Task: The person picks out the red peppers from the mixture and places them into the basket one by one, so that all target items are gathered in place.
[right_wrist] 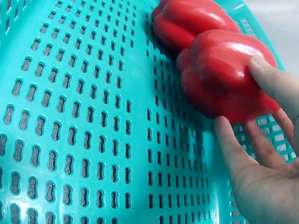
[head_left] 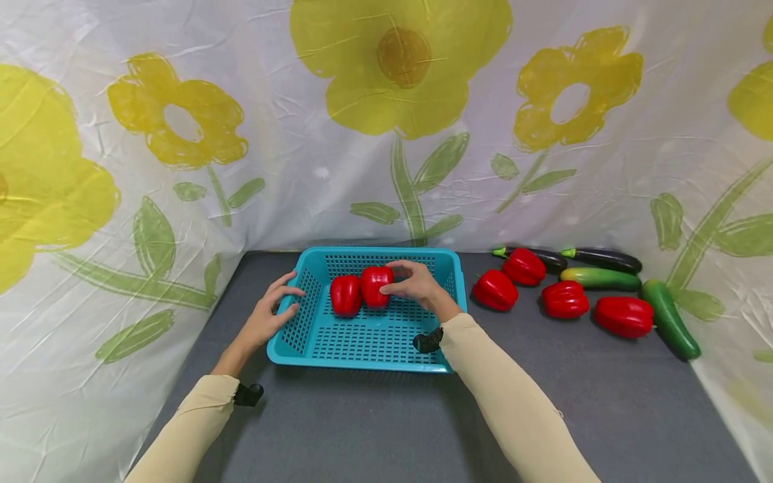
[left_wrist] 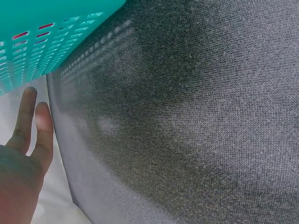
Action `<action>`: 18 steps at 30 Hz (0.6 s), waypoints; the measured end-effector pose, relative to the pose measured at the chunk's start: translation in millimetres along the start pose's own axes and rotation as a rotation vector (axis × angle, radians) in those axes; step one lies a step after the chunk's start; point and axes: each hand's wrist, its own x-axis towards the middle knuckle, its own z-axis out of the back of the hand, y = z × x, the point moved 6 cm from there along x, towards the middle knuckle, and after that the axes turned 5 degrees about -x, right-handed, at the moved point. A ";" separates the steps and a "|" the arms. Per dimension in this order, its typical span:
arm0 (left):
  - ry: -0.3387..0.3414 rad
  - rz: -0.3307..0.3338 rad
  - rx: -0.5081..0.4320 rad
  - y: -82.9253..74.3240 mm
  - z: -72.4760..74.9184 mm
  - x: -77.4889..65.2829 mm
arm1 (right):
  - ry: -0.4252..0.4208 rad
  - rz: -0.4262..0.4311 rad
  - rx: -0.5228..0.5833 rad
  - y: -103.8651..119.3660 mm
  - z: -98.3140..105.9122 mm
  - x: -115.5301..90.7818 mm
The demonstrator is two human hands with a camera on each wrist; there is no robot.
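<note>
My right hand [head_left: 418, 285] grips a red bell pepper [head_left: 373, 287] inside a turquoise plastic basket [head_left: 362, 364]. Up close in the right wrist view, thumb and fingers go round one side of that pepper, which lies against a second red bell pepper [right_wrist: 189, 18]. Both peppers are toward the back of the basket, a little left of its middle. At the basket's left wall is my left hand [head_left: 272, 314], its fingers spread and extended around the rim. Nothing is held in it. Whether its fingertips touch the basket cannot be told.
Right of the basket lie several red bell peppers [head_left: 625, 316], two dark eggplants [head_left: 604, 259], a yellow-green cucumber-like vegetable [head_left: 600, 278] and a dark green one [head_left: 670, 320]. A flower-printed white sheet [head_left: 290, 168] borders the grey table [head_left: 374, 429] at the back and sides.
</note>
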 end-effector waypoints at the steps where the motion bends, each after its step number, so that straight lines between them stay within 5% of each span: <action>1: 0.001 -0.004 -0.001 0.2 -0.1 0.1 | -0.001 -0.006 -0.001 -0.9 0.1 -0.1; 18: -0.002 -0.011 0.001 0.0 -0.7 0.7 | -0.013 -0.083 -0.041 -6.7 -4.9 2.0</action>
